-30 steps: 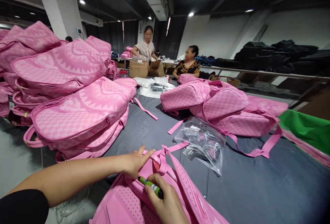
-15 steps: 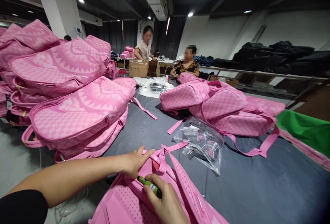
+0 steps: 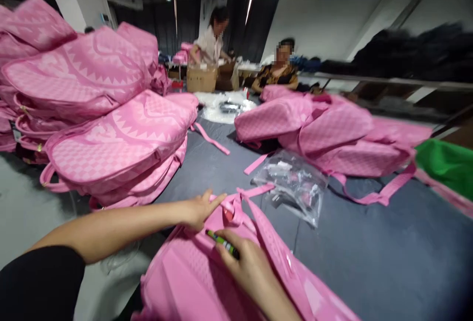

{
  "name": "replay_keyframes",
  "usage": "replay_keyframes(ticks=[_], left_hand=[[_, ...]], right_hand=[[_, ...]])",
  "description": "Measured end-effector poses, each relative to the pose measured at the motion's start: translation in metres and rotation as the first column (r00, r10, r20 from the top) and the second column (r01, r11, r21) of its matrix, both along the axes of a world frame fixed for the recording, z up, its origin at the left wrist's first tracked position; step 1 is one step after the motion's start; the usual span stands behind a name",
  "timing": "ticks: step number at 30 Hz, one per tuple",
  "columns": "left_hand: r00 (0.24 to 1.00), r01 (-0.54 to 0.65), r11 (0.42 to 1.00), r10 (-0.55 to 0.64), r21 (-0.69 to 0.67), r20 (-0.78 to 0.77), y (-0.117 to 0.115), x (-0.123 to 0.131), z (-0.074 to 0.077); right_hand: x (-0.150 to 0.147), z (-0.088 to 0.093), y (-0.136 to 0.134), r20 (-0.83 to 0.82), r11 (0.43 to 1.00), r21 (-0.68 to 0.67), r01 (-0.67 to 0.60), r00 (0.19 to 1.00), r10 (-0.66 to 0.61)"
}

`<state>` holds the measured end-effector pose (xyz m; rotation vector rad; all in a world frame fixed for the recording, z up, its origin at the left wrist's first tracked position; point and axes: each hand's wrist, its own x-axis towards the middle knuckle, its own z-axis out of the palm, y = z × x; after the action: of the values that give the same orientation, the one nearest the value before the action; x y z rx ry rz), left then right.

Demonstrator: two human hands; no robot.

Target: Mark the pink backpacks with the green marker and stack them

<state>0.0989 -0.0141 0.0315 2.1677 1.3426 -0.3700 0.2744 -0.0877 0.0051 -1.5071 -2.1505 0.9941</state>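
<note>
In front of me lies a pink backpack (image 3: pixel 185 267), its padded back panel and straps facing up. My left hand (image 3: pixel 199 211) grips its upper edge near the top loop, with the index finger stretched along the fabric. A small red patch (image 3: pixel 228 215) shows beside that loop. Closed in my right hand (image 3: pixel 246 257) is a short green marker-like stick (image 3: pixel 223 243) with a dark tip and end. It points at the bag just below my left hand. Blur hides whether the tip touches the cloth.
Stacked pink backpacks (image 3: pixel 121 138) stand at the left. More pink backpacks (image 3: pixel 332 128) lie across the table (image 3: pixel 369 242) at right, by a clear plastic bag (image 3: pixel 295 183). Two people work behind, one at a cardboard box (image 3: pixel 201 77). Green cloth (image 3: pixel 447 165) lies far right.
The view has tipped down slightly, so the background sits higher and blurred. Both hands keep their places on the backpack; the green stick's tip has drawn slightly away from my left hand.
</note>
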Motion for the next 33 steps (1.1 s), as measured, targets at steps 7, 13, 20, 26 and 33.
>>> replay_keyframes(ticks=[7, 13, 20, 26, 33], left_hand=[[1.0, 0.026, 0.999, -0.026, -0.027, 0.004, 0.004, -0.004, -0.004], [0.999, 0.035, 0.999, -0.035, -0.015, -0.006, 0.005, -0.006, -0.006], [0.998, 0.06, 0.998, -0.06, 0.003, 0.005, 0.005, -0.006, -0.006], [0.997, 0.071, 0.997, -0.073, -0.04, -0.034, 0.005, -0.003, 0.003], [0.996, 0.062, 0.996, -0.066, -0.056, -0.061, 0.007, -0.003, 0.004]], right_hand=[[0.018, 0.003, -0.002, -0.056, 0.999, -0.047, -0.006, 0.998, 0.003], [0.008, -0.002, -0.001, -0.164, 1.0, -0.018, -0.013, 0.986, 0.01], [0.009, -0.003, 0.0, -0.125, 1.0, 0.009, -0.017, 0.992, 0.018], [0.006, -0.002, 0.0, -0.138, 0.998, 0.029, -0.05, 0.989, 0.053], [0.003, 0.003, 0.001, -0.102, 0.999, 0.009, -0.033, 0.994, 0.034]])
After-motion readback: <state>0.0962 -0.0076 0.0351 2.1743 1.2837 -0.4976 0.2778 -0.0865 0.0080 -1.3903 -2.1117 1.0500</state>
